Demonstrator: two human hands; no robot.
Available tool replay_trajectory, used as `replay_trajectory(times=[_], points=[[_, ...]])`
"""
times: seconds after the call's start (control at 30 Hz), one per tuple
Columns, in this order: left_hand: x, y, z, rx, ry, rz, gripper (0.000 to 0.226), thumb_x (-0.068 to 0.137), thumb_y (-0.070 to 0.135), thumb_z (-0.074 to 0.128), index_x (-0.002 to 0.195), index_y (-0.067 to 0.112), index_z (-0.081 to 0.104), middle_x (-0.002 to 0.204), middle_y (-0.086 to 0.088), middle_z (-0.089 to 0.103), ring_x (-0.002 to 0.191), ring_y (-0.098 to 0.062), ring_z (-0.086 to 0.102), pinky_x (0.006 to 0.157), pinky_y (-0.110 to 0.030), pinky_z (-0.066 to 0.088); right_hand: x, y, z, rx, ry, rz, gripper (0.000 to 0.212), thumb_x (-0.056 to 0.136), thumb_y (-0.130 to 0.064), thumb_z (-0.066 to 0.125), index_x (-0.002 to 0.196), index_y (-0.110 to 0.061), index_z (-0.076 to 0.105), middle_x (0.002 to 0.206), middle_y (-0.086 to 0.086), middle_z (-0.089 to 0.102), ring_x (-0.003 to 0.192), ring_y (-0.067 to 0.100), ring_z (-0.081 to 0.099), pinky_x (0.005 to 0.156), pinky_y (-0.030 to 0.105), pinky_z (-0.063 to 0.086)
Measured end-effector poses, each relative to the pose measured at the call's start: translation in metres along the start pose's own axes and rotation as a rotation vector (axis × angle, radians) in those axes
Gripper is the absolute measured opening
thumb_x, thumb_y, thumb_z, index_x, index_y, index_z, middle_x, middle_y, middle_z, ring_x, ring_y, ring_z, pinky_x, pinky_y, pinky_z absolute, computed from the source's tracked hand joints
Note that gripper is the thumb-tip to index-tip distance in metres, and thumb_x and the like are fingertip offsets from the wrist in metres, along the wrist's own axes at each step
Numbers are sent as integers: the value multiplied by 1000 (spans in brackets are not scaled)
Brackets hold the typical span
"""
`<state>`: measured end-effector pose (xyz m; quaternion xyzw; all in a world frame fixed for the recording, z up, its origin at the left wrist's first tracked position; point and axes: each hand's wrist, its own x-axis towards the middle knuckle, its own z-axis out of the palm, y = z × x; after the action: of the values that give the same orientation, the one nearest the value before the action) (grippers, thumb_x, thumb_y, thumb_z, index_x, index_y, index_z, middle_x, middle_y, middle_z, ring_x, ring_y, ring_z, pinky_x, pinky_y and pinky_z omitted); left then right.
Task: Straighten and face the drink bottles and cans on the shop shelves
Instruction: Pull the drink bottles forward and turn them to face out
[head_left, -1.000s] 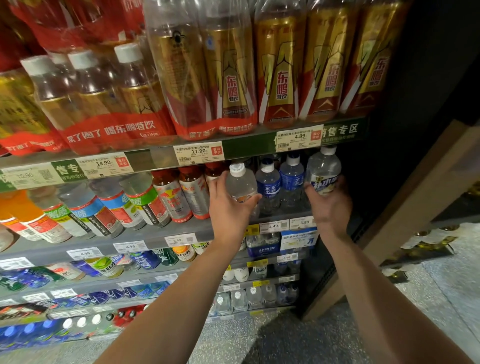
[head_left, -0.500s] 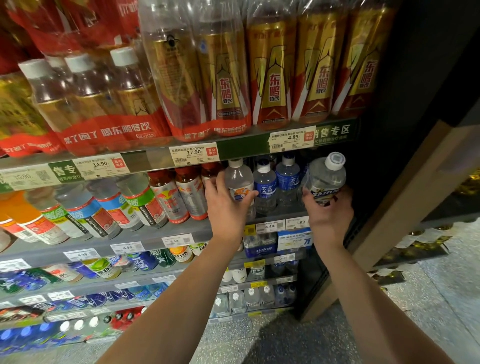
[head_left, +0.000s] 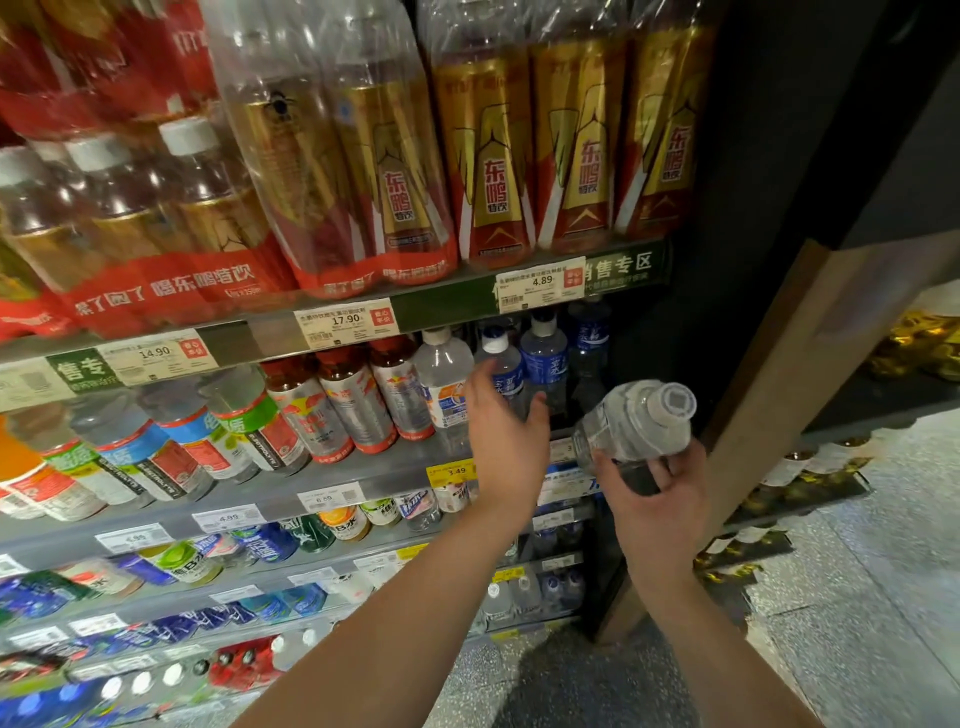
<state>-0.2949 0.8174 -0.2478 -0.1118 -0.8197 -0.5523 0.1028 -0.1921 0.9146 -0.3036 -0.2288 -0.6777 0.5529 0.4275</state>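
Two hands at shelf (head_left: 363, 480). Right hand (head_left: 655, 499) grips clear bottle (head_left: 631, 426), now pulled off shelf, tipped cap-first toward camera. Left hand (head_left: 506, 431) off white-cap bottle (head_left: 444, 384), fingers loose, prob. reaching blue-label bottles (head_left: 543, 358). Gap left to refill.

The scene is lit from above by indoor light, moderately bright on the top shelf and dimmer lower down. White glare is seen on the plastic wrap of the large gold bottles (head_left: 488, 156). The right end of the shelving (head_left: 753, 156) is lost in deep shadow. Straight shelf edges are bent by wide-angle distortion, most strongly at the left. Softness and motion blur are noticed on the lowest shelves (head_left: 104, 675) and price labels (head_left: 156, 356).
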Motion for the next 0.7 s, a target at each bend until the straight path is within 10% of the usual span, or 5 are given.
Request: replay_trajectory(times=[0.13, 0.3, 0.5, 0.7], points=[[-4, 6, 7, 49, 18, 82, 51, 93, 11, 66, 140, 9, 46, 138, -5, 46, 129, -18, 47, 108, -29, 42, -8, 9, -17, 18, -50, -7, 65, 68, -56, 83, 126, -40, 57, 122, -21, 67, 118, 4, 64, 99, 27, 53], [21, 20, 23, 321, -113, 324, 53, 94, 10, 64, 142, 5, 44, 143, -12, 43, 135, -25, 42, 110, -32, 39, -17, 8, -28, 64, -19, -5, 62, 67, -49, 86, 121, -54, 55, 119, -26, 67, 113, -3, 64, 93, 13, 50], [75, 42, 38, 771, -423, 208, 21, 94, 6, 60, 114, 1, 61, 115, -22, 65, 109, -40, 62, 86, -44, 49, -25, 12, -36, 88, -50, -7, 63, 64, -43, 84, 119, -56, 56, 116, -25, 69, 112, -3, 64, 92, 7, 47], [84, 38, 35, 675, -429, 239, 19, 97, 18, 59, 112, 6, 62, 109, -22, 68, 102, -40, 63, 76, -40, 45, -24, 9, -42, 64, -43, -44, 67, 66, -34, 87, 115, -63, 54, 113, -36, 65, 107, -14, 61, 89, 1, 44]])
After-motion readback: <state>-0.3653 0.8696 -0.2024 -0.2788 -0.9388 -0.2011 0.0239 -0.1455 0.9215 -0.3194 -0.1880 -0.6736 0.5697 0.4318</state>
